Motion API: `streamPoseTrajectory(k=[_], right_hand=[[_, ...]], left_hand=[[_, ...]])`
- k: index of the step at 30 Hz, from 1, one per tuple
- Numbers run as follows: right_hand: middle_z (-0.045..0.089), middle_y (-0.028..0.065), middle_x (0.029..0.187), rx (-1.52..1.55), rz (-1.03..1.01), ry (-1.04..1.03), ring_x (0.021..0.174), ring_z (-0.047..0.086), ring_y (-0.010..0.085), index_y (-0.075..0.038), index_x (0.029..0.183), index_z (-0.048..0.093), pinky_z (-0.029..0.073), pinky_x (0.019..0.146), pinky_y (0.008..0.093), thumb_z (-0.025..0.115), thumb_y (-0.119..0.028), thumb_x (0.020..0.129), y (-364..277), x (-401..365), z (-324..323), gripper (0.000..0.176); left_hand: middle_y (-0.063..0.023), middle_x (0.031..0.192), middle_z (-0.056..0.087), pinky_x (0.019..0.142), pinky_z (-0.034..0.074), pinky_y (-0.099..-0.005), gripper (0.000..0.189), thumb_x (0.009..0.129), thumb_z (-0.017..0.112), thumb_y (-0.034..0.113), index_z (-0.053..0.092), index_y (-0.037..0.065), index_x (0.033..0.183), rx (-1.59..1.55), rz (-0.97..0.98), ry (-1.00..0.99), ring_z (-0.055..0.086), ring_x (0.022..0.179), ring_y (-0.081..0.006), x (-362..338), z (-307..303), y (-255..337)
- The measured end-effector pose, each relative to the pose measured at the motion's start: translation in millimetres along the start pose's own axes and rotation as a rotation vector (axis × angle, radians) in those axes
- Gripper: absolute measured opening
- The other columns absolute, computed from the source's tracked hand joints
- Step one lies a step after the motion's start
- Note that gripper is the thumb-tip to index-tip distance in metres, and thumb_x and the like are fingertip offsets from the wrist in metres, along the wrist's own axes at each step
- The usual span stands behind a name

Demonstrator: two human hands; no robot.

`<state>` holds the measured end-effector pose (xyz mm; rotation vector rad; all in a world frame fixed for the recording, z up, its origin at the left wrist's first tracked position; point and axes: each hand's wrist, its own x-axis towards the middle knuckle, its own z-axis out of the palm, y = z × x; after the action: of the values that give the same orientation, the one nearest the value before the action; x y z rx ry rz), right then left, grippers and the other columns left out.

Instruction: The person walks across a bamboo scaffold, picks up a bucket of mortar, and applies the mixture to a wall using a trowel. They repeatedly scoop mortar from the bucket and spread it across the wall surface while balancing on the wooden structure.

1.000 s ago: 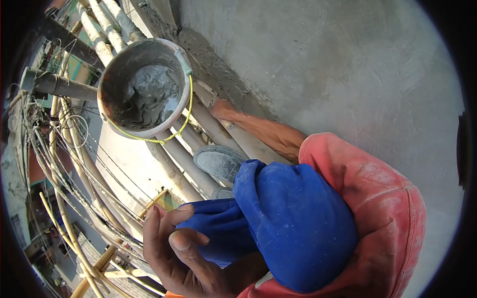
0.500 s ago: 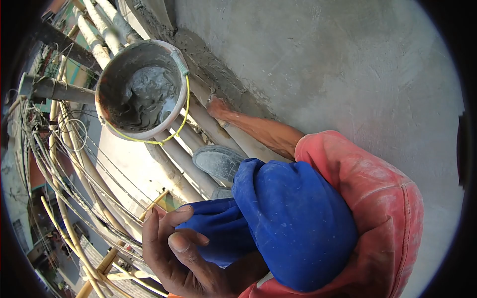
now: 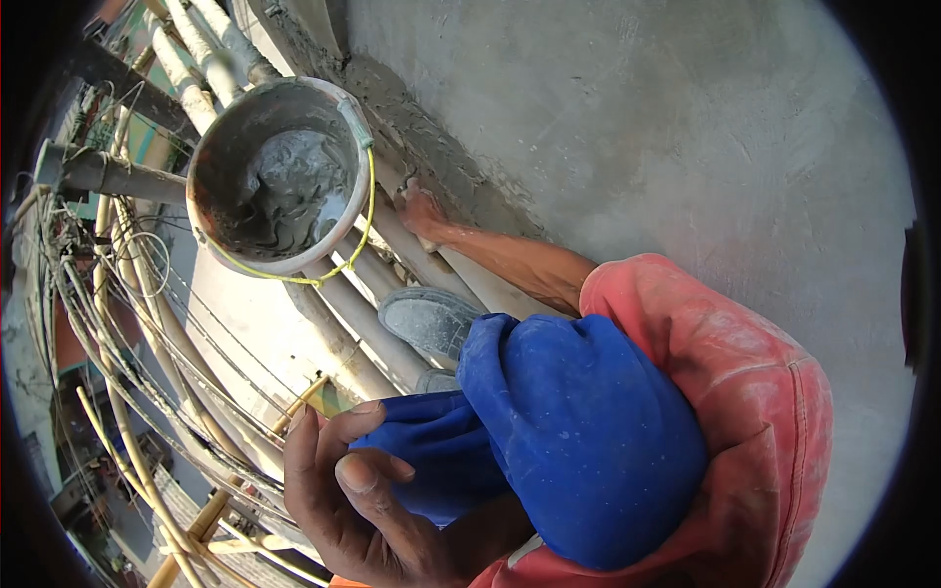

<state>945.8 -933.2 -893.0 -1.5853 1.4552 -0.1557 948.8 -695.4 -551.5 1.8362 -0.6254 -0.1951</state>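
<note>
My right hand (image 3: 422,212) reaches down beside the foot of the grey wall, its fingers closed. A pale stub like a handle end (image 3: 428,244) shows below it; the rest of what it holds is hidden. Close by on the left stands a bucket (image 3: 361,186) with a yellow cord handle (image 3: 319,281). Wet grey mortar (image 3: 294,186) partly fills it. At the lower left my left hand (image 3: 358,500) is raised in front of my blue trousers, with its fingers bent but apart and nothing between them.
A plastered wall (image 3: 667,127) fills the right side, with rough mortar (image 3: 431,132) along its base. Bamboo poles (image 3: 363,328) lie under my boot (image 3: 426,318). Tangled cables (image 3: 147,343) and more bamboo run along the left, above a drop.
My right hand has shifted slightly left toward the bucket, and its fingers show more. My left hand and the bucket look nearly the same.
</note>
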Motion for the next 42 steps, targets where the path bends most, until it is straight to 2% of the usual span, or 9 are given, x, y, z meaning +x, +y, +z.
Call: streamPoseTrajectory(k=[2,5,14,18,23,27,30,35,42], right_hand=[[0.058,0.0277,0.105,-0.103,-0.010,0.044,0.102,0.055,0.0390,0.005,0.121,0.040,0.039,0.090,0.0464,0.037,-0.034,0.089,4,10,3,0.051],[0.057,0.0313,0.101,0.010,-0.022,0.133,0.100,0.054,0.0441,0.004,0.111,0.040,0.041,0.086,0.0471,0.045,-0.034,0.086,4,18,0,0.046],[0.058,0.0284,0.094,0.111,-0.074,0.254,0.090,0.057,0.0416,-0.001,0.106,0.043,0.042,0.078,0.0468,0.047,-0.038,0.088,22,-28,-13,0.041],[0.058,0.0258,0.092,0.072,-0.187,0.258,0.087,0.058,0.0395,-0.001,0.101,0.045,0.042,0.076,0.0455,0.048,-0.039,0.088,30,-41,-18,0.041],[0.058,0.0254,0.093,0.038,-0.039,0.213,0.090,0.056,0.0402,0.001,0.099,0.047,0.041,0.078,0.0447,0.049,-0.040,0.088,23,-34,-9,0.042],[0.058,0.0285,0.095,0.008,-0.066,0.171,0.093,0.056,0.0426,0.002,0.101,0.046,0.042,0.080,0.0453,0.047,-0.040,0.088,23,-38,-9,0.044],[0.057,0.0314,0.097,-0.112,-0.026,0.079,0.097,0.055,0.0438,0.004,0.105,0.042,0.042,0.082,0.0474,0.047,-0.038,0.088,29,-44,-14,0.045],[0.057,0.0310,0.097,-0.379,-0.090,-0.001,0.096,0.055,0.0439,0.005,0.107,0.039,0.042,0.082,0.0505,0.047,-0.032,0.086,48,-41,-17,0.044],[0.058,0.0299,0.098,-0.321,-0.063,0.168,0.096,0.055,0.0440,0.005,0.108,0.039,0.042,0.082,0.0503,0.046,-0.031,0.086,39,-7,15,0.042]], left_hand=[[-0.0099,0.084,0.062,0.056,0.034,-0.0174,0.033,0.094,0.045,0.018,0.050,-0.002,0.120,0.015,-0.030,0.038,0.039,0.054,-0.0033,-1,1,2],[-0.0103,0.084,0.062,0.056,0.034,-0.0173,0.033,0.094,0.045,0.019,0.050,-0.001,0.120,0.014,-0.021,0.043,0.039,0.055,-0.0032,-2,1,2],[-0.0097,0.084,0.061,0.055,0.033,-0.0167,0.034,0.093,0.047,0.020,0.050,-0.002,0.120,-0.060,-0.042,0.018,0.040,0.055,-0.0030,0,-1,2],[-0.0096,0.083,0.062,0.055,0.033,-0.0166,0.034,0.093,0.047,0.020,0.050,-0.001,0.120,-0.065,-0.029,0.006,0.040,0.055,-0.0029,-1,-3,-1],[-0.0096,0.083,0.062,0.054,0.033,-0.0162,0.034,0.093,0.048,0.021,0.050,-0.001,0.120,-0.074,-0.024,0.021,0.039,0.054,-0.0031,-2,-4,-2],[-0.0096,0.083,0.062,0.054,0.033,-0.0164,0.035,0.093,0.048,0.021,0.050,-0.001,0.120,-0.062,-0.021,0.021,0.040,0.054,-0.0032,0,-8,-4],[-0.0099,0.083,0.062,0.054,0.034,-0.0165,0.035,0.093,0.048,0.021,0.050,-0.001,0.120,-0.106,-0.058,-0.022,0.040,0.053,-0.0034,1,-10,-6],[-0.0105,0.084,0.062,0.054,0.034,-0.0167,0.035,0.093,0.047,0.020,0.049,-0.001,0.120,-0.067,0.020,0.020,0.040,0.053,-0.0033,1,-8,-8],[-0.0112,0.085,0.062,0.054,0.034,-0.0165,0.035,0.093,0.047,0.020,0.049,-0.002,0.120,-0.114,-0.036,-0.050,0.041,0.053,-0.0032,2,-9,-8]])
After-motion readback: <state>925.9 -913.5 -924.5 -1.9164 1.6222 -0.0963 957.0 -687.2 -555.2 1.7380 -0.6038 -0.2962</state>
